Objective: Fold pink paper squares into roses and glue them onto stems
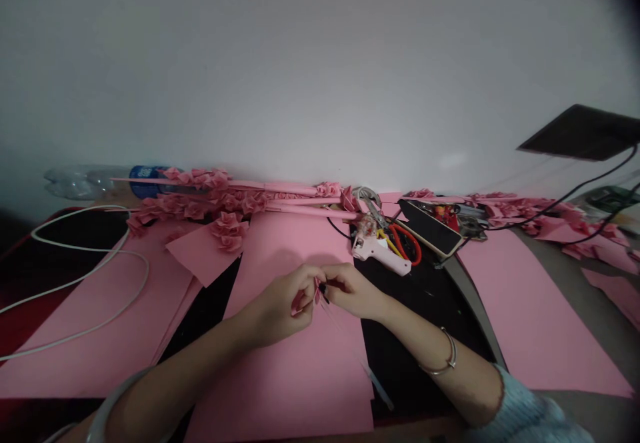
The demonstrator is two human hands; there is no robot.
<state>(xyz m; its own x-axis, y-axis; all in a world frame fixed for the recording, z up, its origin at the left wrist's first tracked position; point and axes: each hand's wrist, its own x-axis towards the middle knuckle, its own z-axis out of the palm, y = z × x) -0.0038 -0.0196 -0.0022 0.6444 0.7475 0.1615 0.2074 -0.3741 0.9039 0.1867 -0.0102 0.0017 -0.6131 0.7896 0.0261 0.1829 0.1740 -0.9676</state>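
Observation:
My left hand point(280, 306) and my right hand point(356, 291) meet over the middle pink paper sheet point(280, 376), fingers closed and tips close together. Pinched between them is a small piece of folded pink paper point(317, 291), mostly hidden by the fingers. Both hands seem to grip it. A small dark spot shows at the right fingertips; I cannot make out what it is. Below the hands, a thin translucent stick point(381, 390) lies slanting by the sheet's right edge. Beyond my right hand rests a pale pink glue gun point(383, 254).
Paper roses point(230, 230) and long pink rolled stems point(300, 188) lie along the wall. Red-handled scissors point(415, 246), a phone point(433, 226) and a plastic bottle point(90, 182) are at the back. A white cable point(135, 296) loops at left; more pink sheets point(535, 316) lie right.

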